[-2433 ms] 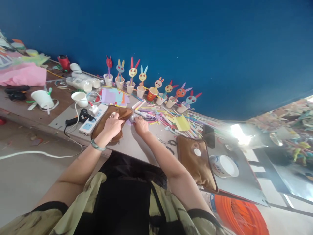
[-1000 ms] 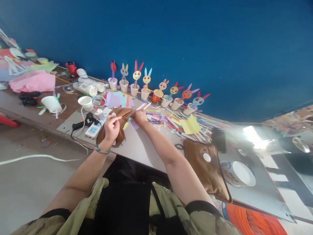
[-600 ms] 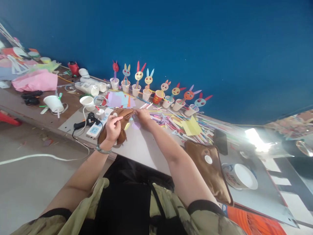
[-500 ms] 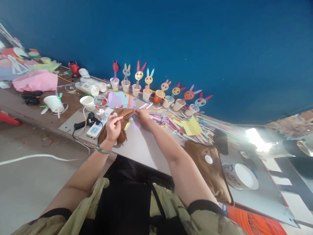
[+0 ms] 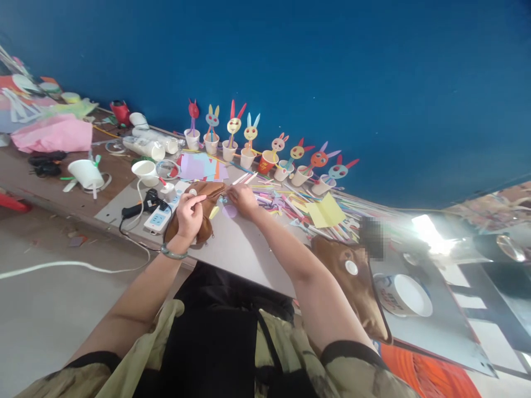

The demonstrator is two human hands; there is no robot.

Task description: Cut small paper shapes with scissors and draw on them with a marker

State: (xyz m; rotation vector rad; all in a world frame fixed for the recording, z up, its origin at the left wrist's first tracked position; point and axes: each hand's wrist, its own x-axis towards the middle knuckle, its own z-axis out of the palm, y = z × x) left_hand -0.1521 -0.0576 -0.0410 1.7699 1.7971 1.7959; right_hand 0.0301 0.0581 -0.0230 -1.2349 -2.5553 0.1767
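A shiny brown pouch (image 5: 204,229) lies on the table beside the power strip. My left hand (image 5: 189,214) rests at its left part, fingers bent and one finger stretched across it; the fingers are closed, and what they pinch is too small to tell. At the pouch's right end, my right hand (image 5: 243,200) has its fingers pressed together near the edge; its fingertips are partly hidden. A purple paper circle (image 5: 229,211) and a yellow paper piece (image 5: 214,212) lie between the hands.
Paper rabbits in cups (image 5: 248,158) line the blue wall. Coloured sticks and a yellow sheet (image 5: 326,211) lie right of my hands. A black glue gun (image 5: 139,209) and white power strip (image 5: 160,217) are at left. Another brown pouch (image 5: 344,282) and a paper bucket (image 5: 409,296) stand further right.
The whole view has shifted slightly, so table items appear a little further left. Both hands stay at the brown pouch, with the right fingers bent slightly more.
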